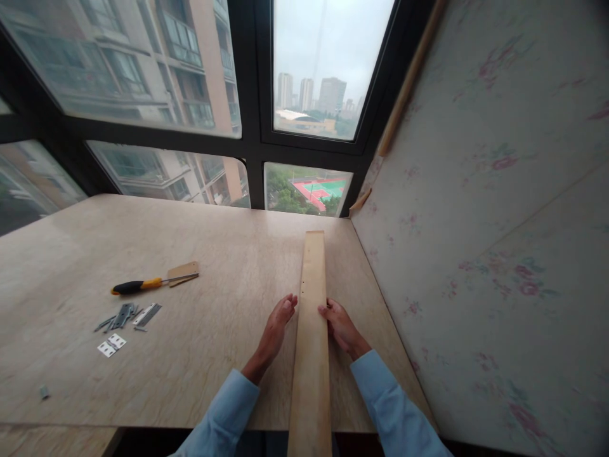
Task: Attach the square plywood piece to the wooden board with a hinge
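A long pale wooden board (313, 355) lies lengthwise in front of me, its near end reaching past the front edge of the stone-look counter. Two small dark holes show near its left side. My right hand (341, 324) grips the board's right edge, thumb on top and fingers down the side. Just left of the board is my left hand (278, 324), fingers stretched out and close together, holding nothing. Whether its fingertips touch the board's edge I cannot tell.
On the counter (228, 254) to the left lie a yellow-black screwdriver (137, 285), a small brown piece (183, 271), a white hinge (111, 345), a pile of screws and metal plates (124, 315) and a small greenish piece (44, 391). A papered wall (476, 254) bounds the right; windows stand behind.
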